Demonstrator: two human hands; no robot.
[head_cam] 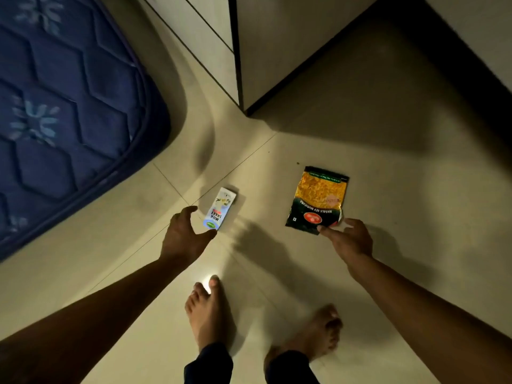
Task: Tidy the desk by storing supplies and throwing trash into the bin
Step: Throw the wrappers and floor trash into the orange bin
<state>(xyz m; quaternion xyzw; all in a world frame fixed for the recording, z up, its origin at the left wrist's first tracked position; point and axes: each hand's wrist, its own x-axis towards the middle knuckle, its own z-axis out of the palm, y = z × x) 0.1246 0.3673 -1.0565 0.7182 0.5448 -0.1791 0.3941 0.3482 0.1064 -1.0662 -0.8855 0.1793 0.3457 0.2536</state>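
A small white and blue milkshake carton point(220, 207) lies flat on the tiled floor. My left hand point(185, 234) hovers just left of it with fingers spread, thumb tip at the carton's near end, holding nothing. To the right lies a dark green and yellow snack packet point(318, 199), flat on the floor. My right hand point(347, 239) reaches to the packet's near right corner, fingertips touching its edge, fingers fairly straight. I cannot tell whether the corner is pinched.
A blue quilted mattress point(63, 106) fills the left side. A pale cabinet point(266, 51) with a dark base edge stands at the top centre. My two bare feet point(210, 309) stand on the beige floor tiles point(388, 189) below the hands.
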